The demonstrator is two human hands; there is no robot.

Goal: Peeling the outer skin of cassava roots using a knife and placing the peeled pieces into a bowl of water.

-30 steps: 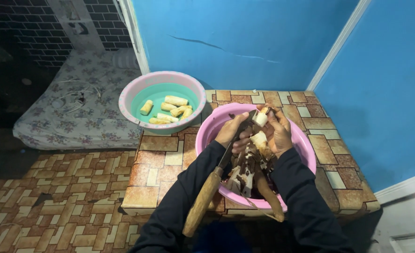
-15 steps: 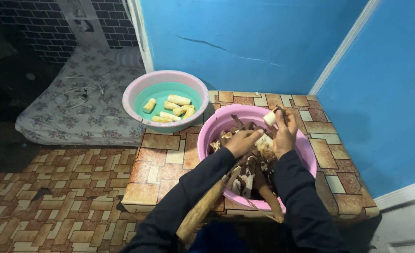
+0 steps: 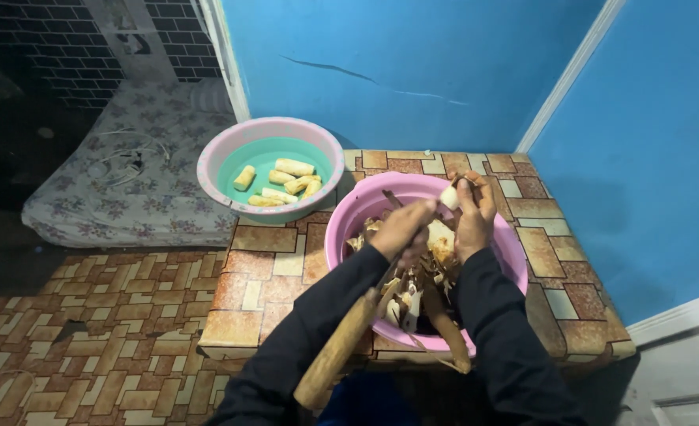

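1. Over at 10 o'clock from the hands, the green basin with a pink rim (image 3: 209,162) sits at the back left corner of the tiled desk (image 3: 262,272), holding several pale peeled pieces (image 3: 280,180); it lies well apart from both hands.
2. A long brown unpeeled root (image 3: 337,355) slants from the lower left up toward the left hand (image 3: 401,229), passing under that forearm. The left hand is curled shut above the peel pile; whatever it grips is hidden by its own fingers, so I cannot tell what it holds.
3. The pink basin (image 3: 515,264) carries a heap of brown peelings (image 3: 412,292) directly below both hands, at about 6 o'clock from them.
4. The right hand (image 3: 472,213) pinches a small white peeled piece (image 3: 449,197) between thumb and fingertips, at the hand's 10 o'clock, just beside the left knuckles.
5. As I judge it, peeling goes best with the piece kept over the pink basin so scraps drop in, the grip firm near the end, and strokes directed away from the holding fingers.
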